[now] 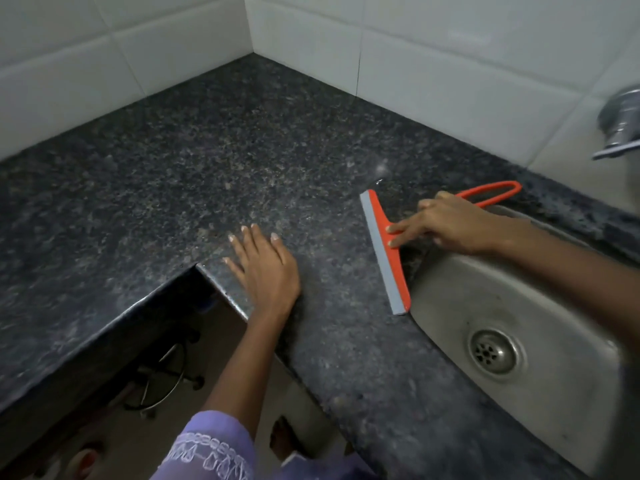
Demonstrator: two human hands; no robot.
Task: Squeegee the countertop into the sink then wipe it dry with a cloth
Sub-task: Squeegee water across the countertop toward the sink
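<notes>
Orange squeegee (384,251) under right hand (450,225)

A dark speckled granite worktop (214,161) runs in an L along white tiled walls, with a steel sink (491,306) set into it on the right. An orange squeegee (386,252) lies on it, its grey blade along the sink's left rim. A left hand (265,268) rests flat near the worktop's inner corner.

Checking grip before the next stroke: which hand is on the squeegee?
The right hand, fingers laid along the orange squeegee by the sink. The left hand lies flat on bare countertop, touching no tool.
</notes>
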